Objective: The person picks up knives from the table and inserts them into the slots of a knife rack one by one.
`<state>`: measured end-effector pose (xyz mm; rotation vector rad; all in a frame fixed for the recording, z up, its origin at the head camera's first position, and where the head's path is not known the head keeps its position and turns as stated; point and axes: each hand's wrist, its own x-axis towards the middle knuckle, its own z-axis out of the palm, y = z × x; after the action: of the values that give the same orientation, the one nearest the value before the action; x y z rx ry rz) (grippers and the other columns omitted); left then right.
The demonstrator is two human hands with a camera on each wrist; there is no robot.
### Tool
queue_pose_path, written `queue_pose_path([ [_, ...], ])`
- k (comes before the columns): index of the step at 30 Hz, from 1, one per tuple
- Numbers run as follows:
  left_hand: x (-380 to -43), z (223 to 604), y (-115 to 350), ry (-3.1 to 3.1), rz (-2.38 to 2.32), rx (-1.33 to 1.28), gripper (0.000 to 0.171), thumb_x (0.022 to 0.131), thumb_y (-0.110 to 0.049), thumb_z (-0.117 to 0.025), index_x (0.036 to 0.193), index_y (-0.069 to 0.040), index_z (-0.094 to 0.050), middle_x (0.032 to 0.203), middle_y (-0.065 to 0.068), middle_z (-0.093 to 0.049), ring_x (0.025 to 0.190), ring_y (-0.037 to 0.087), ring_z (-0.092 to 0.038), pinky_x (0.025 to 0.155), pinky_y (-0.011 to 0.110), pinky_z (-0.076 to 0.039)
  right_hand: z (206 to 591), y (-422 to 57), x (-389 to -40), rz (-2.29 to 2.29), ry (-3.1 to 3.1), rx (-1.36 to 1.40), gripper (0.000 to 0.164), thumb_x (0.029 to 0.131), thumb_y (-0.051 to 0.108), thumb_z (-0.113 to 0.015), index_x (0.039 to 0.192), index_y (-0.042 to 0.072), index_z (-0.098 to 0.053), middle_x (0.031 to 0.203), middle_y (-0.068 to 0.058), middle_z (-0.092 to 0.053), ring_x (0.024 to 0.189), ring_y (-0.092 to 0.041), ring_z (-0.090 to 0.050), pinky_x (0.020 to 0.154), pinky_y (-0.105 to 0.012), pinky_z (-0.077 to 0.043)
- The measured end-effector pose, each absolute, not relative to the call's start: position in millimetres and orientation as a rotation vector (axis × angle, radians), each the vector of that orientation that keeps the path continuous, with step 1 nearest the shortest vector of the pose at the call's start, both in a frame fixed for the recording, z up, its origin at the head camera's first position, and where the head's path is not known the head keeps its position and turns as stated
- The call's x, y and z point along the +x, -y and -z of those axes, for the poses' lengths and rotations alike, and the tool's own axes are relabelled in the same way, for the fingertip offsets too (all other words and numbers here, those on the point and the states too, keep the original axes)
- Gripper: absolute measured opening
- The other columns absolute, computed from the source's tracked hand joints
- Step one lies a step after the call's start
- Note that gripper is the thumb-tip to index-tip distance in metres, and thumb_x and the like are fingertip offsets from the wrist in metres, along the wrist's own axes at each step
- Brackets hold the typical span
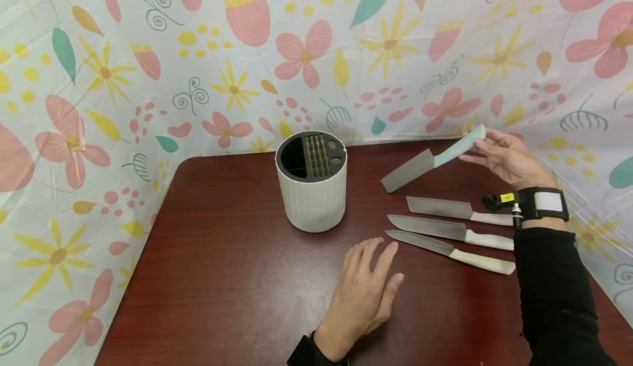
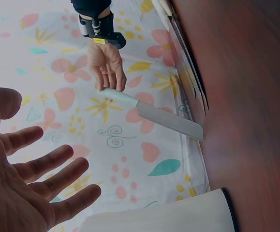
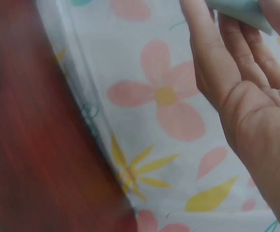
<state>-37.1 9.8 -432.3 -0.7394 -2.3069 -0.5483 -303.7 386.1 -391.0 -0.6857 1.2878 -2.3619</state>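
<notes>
my right hand [image 1: 511, 160] pinches the pale-blue knife [image 1: 427, 161], its blade [image 1: 407, 171] slanting down-left toward the holder [image 1: 316, 206], perhaps clear of the table [image 1: 222, 245]; left hand [image 1: 363, 292] empty.

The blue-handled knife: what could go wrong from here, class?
The right hand pinches the blue-handled knife near its handle's end, so it might swing or slip. The left hand appears close to the tip of the cream-handled knife, so moving carelessly could risk a cut.

Knife handle [image 3: 245, 8] cropped in right-wrist view, holder [image 2: 178, 213] in left-wrist
</notes>
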Motion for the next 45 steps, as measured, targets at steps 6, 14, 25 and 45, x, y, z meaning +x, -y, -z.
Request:
queue_pose_path([
  [6, -39, 431, -9, 2.299, 0.548, -0.737, 0.043, 0.105, -0.033, -0.05, 0.14, -0.01, -0.054, 0.133, 0.013, -0.06, 0.122, 0.026, -0.059, 0.103, 0.041, -0.05, 369, -374, -297, 2.347, -1.469, -0.585, 0.039, 0.103, -0.012, -0.037, 0.137, -0.009, -0.056, 0.129, -0.013, -0.07, 0.115, -0.025, -0.071, 0.09, -0.045, -0.06],
  [14, -43, 424, -6, 2.28, 0.535, -0.718, 0.042, 0.104, -0.032, -0.051, 0.138, -0.009, -0.056, 0.133, 0.013, -0.059, 0.122, 0.027, -0.058, 0.105, 0.042, -0.049, 337, -350, -284, 2.274, -1.572, -0.678, 0.04, 0.101, -0.014, -0.04, 0.139, -0.013, -0.05, 0.13, -0.014, -0.07, 0.116, -0.024, -0.071, 0.088, -0.044, -0.061],
  [25, -54, 411, 3, 2.227, 0.538, -0.678, 0.043, 0.103, -0.031, -0.052, 0.139, -0.008, -0.056, 0.132, 0.015, -0.06, 0.123, 0.03, -0.059, 0.106, 0.044, -0.049, 295, -314, -257, 2.133, -1.896, -0.763, 0.041, 0.098, -0.014, -0.05, 0.138, -0.013, -0.051, 0.126, -0.011, -0.072, 0.104, -0.021, -0.074, 0.083, -0.038, -0.062],
  [45, -62, 391, 7, 2.175, 0.544, -0.655, 0.047, 0.101, -0.03, -0.056, 0.142, -0.008, -0.054, 0.134, 0.015, -0.059, 0.123, 0.03, -0.059, 0.105, 0.042, -0.049, 245, -273, -205, 2.06, -2.12, -0.871, 0.043, 0.093, -0.014, -0.059, 0.135, -0.014, -0.052, 0.121, -0.017, -0.073, 0.088, -0.029, -0.075, 0.081, -0.033, -0.061],
])
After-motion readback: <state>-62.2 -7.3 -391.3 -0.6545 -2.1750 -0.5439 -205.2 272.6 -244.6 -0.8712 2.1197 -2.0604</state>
